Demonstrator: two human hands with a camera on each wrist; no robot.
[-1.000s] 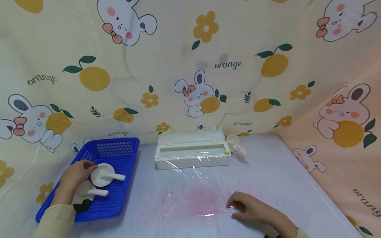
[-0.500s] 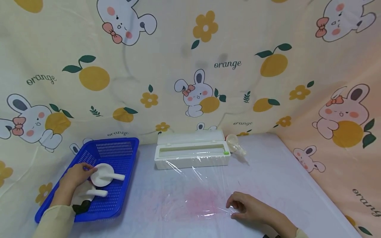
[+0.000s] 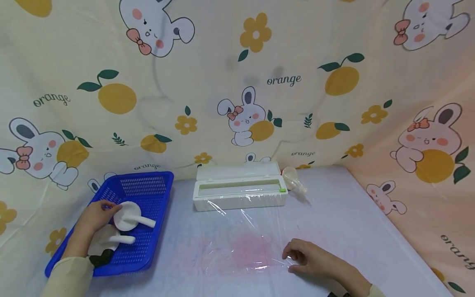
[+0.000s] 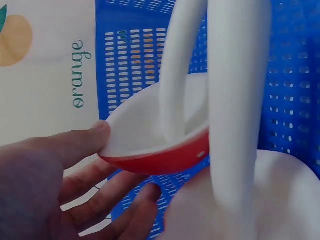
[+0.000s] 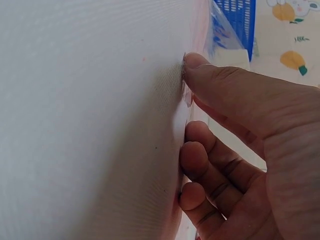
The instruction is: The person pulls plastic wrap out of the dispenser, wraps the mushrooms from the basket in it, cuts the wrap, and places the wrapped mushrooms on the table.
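Observation:
In the blue basket (image 3: 157, 231) at the left, my left hand (image 3: 92, 216) pinches the rim of a small bowl, white inside and red outside (image 4: 165, 159). A white spoon-like handle (image 3: 146, 221) sticks out of that bowl, which is tilted. A second white bowl (image 3: 97, 243) with a similar handle (image 3: 122, 239) lies nearer me. On the table, clear cling film (image 3: 237, 243) stretches from the open white dispenser box (image 3: 239, 202). My right hand (image 3: 309, 260) pinches the film's near right corner between thumb and forefinger; its other fingers (image 5: 194, 156) are curled by the tabletop.
Behind the dispenser's right end lies a small round thing in crumpled clear plastic (image 3: 294, 180). A green slider (image 3: 283, 190) sits on the box's front edge. A printed cloth (image 3: 208, 82) hangs behind and at the sides of the white table (image 3: 345, 214).
The bowl in my left hand has tipped slightly, its rim rising and its handle end dropping a little. My right hand and the film stay as they were.

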